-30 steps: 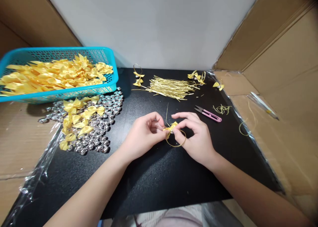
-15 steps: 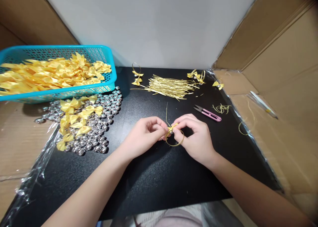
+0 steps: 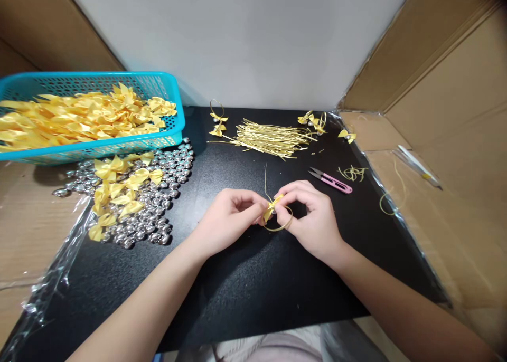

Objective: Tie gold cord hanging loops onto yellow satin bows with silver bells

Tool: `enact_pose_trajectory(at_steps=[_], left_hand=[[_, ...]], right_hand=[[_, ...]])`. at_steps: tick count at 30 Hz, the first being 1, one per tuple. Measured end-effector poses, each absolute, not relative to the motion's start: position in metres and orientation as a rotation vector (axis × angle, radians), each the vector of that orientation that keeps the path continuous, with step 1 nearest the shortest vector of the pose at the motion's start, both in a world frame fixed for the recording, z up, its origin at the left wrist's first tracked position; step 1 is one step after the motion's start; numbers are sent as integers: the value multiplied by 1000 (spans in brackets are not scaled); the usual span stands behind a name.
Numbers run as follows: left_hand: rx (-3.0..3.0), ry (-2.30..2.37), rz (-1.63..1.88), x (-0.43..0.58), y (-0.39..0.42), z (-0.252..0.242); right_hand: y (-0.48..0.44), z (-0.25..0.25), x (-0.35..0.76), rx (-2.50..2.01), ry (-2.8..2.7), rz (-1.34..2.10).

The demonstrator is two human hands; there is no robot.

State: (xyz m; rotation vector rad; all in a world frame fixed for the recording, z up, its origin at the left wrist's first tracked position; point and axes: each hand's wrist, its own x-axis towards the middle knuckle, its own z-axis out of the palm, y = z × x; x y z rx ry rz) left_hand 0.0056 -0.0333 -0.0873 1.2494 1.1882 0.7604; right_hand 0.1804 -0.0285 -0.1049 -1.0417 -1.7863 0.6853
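Both hands meet over the middle of the black table, pinching a small yellow ribbon bow (image 3: 269,211) between them. My left hand (image 3: 237,214) is closed on the bow's left side, thumb against forefinger. My right hand (image 3: 311,214) pinches its right side. A loop of gold cord (image 3: 279,229) hangs from the bow toward me, and a loose cord end sticks up behind it. A bit of silver bead shows at the bow's centre, mostly hidden by the fingers. Pink thread snips (image 3: 330,180) lie beyond my right hand.
A turquoise basket (image 3: 91,146) of yellow bows stands at the left. Silver beads (image 3: 158,209) with several loose bows lie before it. Cut gold cords (image 3: 275,139) are piled at the back, near finished looped bows (image 3: 217,124). Cord scraps (image 3: 352,173) and a cutter knife (image 3: 418,165) are at the right.
The bow has turned slightly between my fingers, so more of its yellow ribbon shows and less of the bead. The cord loop looks flatter. Both hands keep their pinch.
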Motion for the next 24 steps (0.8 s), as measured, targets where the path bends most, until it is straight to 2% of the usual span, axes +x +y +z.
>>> enact_pose_trajectory(at_steps=[24], left_hand=[[1311,1238,777,6,-35,-89]], right_hand=[[-30,-107,178,-1051,-1756,655]])
